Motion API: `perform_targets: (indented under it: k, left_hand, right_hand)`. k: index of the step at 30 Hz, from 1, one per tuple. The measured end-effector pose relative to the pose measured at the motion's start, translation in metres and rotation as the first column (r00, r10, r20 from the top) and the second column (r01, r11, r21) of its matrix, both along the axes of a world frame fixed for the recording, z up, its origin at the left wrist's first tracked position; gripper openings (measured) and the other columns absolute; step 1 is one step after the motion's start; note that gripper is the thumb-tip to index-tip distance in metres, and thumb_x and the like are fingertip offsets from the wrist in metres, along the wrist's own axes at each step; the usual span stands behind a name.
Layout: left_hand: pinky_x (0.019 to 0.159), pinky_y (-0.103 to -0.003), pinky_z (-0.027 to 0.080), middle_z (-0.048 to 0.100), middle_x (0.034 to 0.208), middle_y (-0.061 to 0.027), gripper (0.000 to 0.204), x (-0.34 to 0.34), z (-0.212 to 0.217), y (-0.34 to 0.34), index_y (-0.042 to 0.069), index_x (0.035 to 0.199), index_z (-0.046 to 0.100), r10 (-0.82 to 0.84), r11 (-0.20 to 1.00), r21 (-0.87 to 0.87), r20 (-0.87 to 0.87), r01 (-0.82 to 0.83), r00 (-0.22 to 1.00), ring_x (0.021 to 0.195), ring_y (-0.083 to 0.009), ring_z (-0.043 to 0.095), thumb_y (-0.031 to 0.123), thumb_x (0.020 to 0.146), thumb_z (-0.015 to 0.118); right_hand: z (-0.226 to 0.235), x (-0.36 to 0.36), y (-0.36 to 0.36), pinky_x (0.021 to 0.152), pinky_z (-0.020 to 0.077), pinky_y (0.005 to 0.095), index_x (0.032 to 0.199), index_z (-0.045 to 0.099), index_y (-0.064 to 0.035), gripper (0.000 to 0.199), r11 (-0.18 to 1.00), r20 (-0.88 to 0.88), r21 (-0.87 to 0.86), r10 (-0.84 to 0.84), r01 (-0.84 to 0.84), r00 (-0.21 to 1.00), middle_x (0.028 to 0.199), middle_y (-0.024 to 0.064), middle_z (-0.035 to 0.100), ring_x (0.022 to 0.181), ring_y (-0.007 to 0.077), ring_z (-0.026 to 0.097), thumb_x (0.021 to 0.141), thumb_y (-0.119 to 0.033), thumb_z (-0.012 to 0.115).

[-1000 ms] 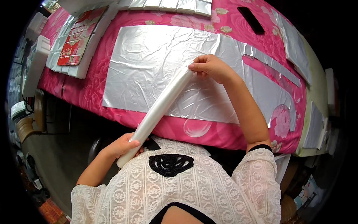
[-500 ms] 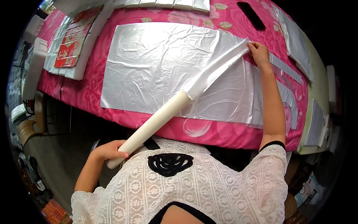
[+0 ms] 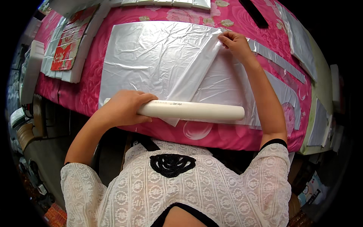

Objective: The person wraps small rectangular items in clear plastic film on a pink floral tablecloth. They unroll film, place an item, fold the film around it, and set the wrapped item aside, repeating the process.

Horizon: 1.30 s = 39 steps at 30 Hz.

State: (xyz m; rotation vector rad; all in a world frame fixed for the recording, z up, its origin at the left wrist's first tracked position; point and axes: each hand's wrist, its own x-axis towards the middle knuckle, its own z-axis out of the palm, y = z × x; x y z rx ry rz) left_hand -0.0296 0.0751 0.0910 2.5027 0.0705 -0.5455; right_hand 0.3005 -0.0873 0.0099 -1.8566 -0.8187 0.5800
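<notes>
While I watched through the head camera, a flat red and gold package (image 3: pixel 65 53) lay at the far left on a stack of white boards (image 3: pixel 81 56). More white boards (image 3: pixel 166 3) lined the far edge, and a black strip (image 3: pixel 254 13) lay beyond them. Pink flowered cloth (image 3: pixel 94 90) covered the table, with a wide silver sheet (image 3: pixel 151 56) spread across it. My left hand (image 3: pixel 124 108) was wrapped around the white roll (image 3: pixel 196 110), which lay crosswise at the near edge. My right hand (image 3: pixel 235 43) pinched the pulled-out film end (image 3: pixel 196 73) at the sheet's far corner. Silver strips (image 3: pixel 276 58) lay to the right.
</notes>
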Motion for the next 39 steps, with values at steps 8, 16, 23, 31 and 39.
perform_targets:
  k: [8, 16, 23, 31, 39]
  left_hand:
    - [0.109, -0.042, 0.026, 0.036, 0.14, -0.0145, 0.07, 0.012, -0.059, -0.031, 0.001, 0.13, 0.043, -0.487, 0.873, 0.316, 0.518, 0.373, 0.703, 0.132, -0.0271, 0.031, 0.033, 0.073, 0.066]
    - [0.113, -0.042, 0.013, 0.029, 0.144, -0.0186, 0.082, -0.004, -0.081, -0.052, -0.004, 0.134, 0.035, -0.54, 0.841, 0.276, 0.391, 0.464, 0.745, 0.137, -0.0288, 0.022, 0.061, 0.084, 0.036]
    - [0.112, -0.046, 0.011, 0.029, 0.143, -0.0229, 0.082, -0.011, -0.086, -0.071, -0.007, 0.132, 0.035, -0.417, 0.909, 0.206, 0.433, 0.362, 0.799, 0.136, -0.0333, 0.023, 0.059, 0.084, 0.037]
    - [0.112, -0.046, 0.012, 0.026, 0.145, -0.0204, 0.083, -0.016, -0.085, -0.083, -0.005, 0.136, 0.03, -0.415, 0.906, 0.252, 0.367, 0.34, 0.833, 0.137, -0.031, 0.02, 0.059, 0.084, 0.039]
    - [0.112, -0.045, 0.013, 0.022, 0.148, -0.017, 0.085, -0.005, -0.077, -0.058, -0.001, 0.14, 0.025, -0.402, 0.899, 0.039, 0.468, 0.436, 0.787, 0.138, -0.0291, 0.018, 0.056, 0.082, 0.049]
  right_hand:
    - [0.003, -0.003, 0.022, 0.06, 0.0417, 0.0188, 0.092, 0.064, -0.002, 0.019, 0.98, 0.039, -0.135, 0.153, -0.147, 0.987, 0.074, -0.0031, 0.058, 0.066, 0.0042, 0.049, 0.086, -0.02, 0.063]
    - [0.017, -0.003, 0.023, 0.069, 0.0443, 0.0219, 0.121, 0.052, -0.0019, 0.046, 0.992, -0.142, -0.119, 0.031, -0.048, 0.989, 0.101, 0.0062, 0.059, 0.084, 0.0115, 0.056, 0.085, -0.028, 0.065]
    - [0.063, -0.092, -0.021, 0.09, 0.0424, 0.0382, 0.126, 0.05, -0.0032, 0.056, 0.97, 0.176, -0.112, 0.231, -0.214, 0.957, 0.12, 0.0179, 0.053, 0.11, 0.0277, 0.052, 0.082, -0.035, 0.065]
    - [0.031, -0.158, -0.062, 0.082, 0.0452, 0.0374, 0.126, 0.052, -0.0107, 0.048, 0.928, 0.522, -0.245, 0.369, -0.28, 0.769, 0.105, 0.0093, 0.059, 0.095, 0.0293, 0.054, 0.079, -0.012, 0.062]
    - [0.031, -0.052, -0.091, 0.085, 0.0431, 0.0339, 0.125, 0.054, -0.008, 0.043, 0.963, 0.415, -0.217, -0.055, 0.158, 0.908, 0.103, 0.0088, 0.061, 0.098, 0.0251, 0.054, 0.082, -0.012, 0.06]
